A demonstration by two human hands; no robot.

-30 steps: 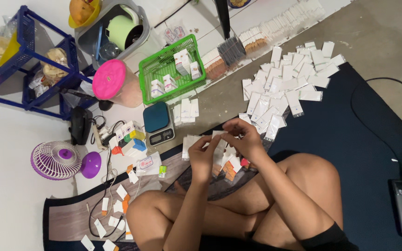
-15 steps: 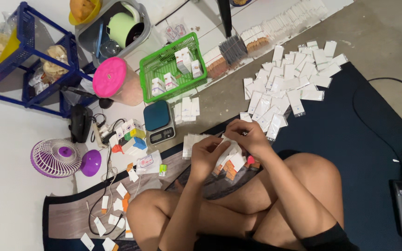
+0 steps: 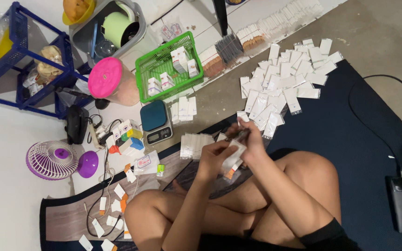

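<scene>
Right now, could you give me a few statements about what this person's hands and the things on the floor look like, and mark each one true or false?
1. Both hands hold one small white packet between them. True: the left hand and right hand meet on the small white packet.
2. The green basket is empty. False: the green basket holds several small boxes.
3. The small fan is purple. True: the small fan is purple and white.
4. The jar has a blue lid. False: the jar has a pink lid.
5. White packets lie spread on the floor past the hands. True: the spread of white packets lies there.

Scale (image 3: 155,122) just before basket (image 3: 141,74)
</scene>
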